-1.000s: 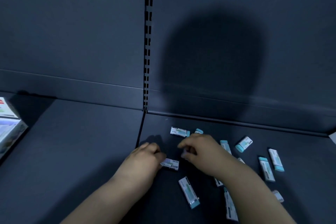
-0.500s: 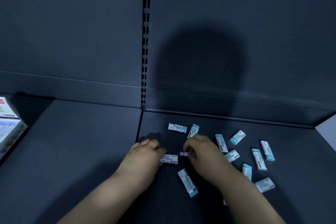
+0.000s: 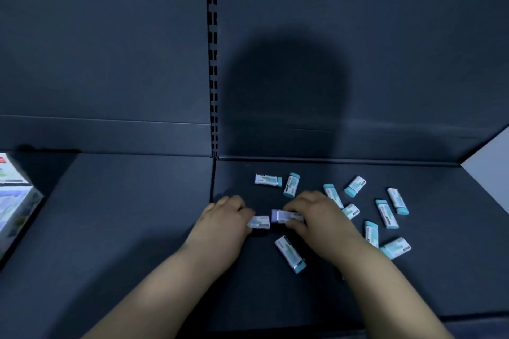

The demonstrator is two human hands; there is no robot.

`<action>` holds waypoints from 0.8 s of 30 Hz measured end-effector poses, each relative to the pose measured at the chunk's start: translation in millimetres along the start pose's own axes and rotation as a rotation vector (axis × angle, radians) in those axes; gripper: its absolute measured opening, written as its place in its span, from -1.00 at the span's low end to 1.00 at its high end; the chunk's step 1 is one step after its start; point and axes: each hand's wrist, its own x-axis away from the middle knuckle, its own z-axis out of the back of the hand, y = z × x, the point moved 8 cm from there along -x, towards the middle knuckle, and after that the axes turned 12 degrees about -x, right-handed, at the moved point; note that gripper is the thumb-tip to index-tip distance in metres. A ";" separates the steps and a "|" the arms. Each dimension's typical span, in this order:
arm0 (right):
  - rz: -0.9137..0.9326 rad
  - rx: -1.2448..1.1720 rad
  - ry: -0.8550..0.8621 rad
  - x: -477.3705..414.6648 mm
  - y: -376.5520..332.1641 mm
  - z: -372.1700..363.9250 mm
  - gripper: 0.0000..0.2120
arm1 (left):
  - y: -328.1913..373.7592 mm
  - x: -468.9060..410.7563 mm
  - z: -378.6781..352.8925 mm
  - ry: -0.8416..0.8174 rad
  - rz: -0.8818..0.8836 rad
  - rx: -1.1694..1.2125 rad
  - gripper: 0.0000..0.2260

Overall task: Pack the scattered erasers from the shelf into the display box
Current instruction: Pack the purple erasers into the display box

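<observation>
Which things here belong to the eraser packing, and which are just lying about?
Job in hand:
loose erasers on the shelf
white eraser, gripped by the left hand
purple-ended eraser, pinched by the right hand
box at the left edge, likely the display box

Just there:
slotted upright
pale side panel
shadow on the back panel

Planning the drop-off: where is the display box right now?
In the head view, the display box sits at the far left edge, partly cut off, well left of the erasers.
</observation>
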 end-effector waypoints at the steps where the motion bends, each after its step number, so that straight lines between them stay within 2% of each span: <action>1: 0.002 -0.017 0.045 5.2 -0.7 2.2 -0.72 | -1.9 3.7 2.6 0.025 -0.003 0.009 -0.72; 5: 0.040 -0.068 0.243 33.8 -2.8 4.4 -0.75 | -4.5 23.2 9.0 0.187 -0.057 0.056 -0.79; 12: 0.049 -0.047 0.259 67.2 -22.2 -21.1 -0.76 | 6.4 52.9 2.0 0.250 -0.065 0.028 -0.73; 21: 0.239 -0.007 0.258 79.0 -67.1 -26.5 -0.70 | -1.7 109.5 29.4 0.310 0.155 -0.029 -0.70; 24: 0.269 -0.014 0.265 78.6 -83.7 -27.4 -0.70 | -11.2 125.5 36.1 0.337 0.172 -0.043 -0.68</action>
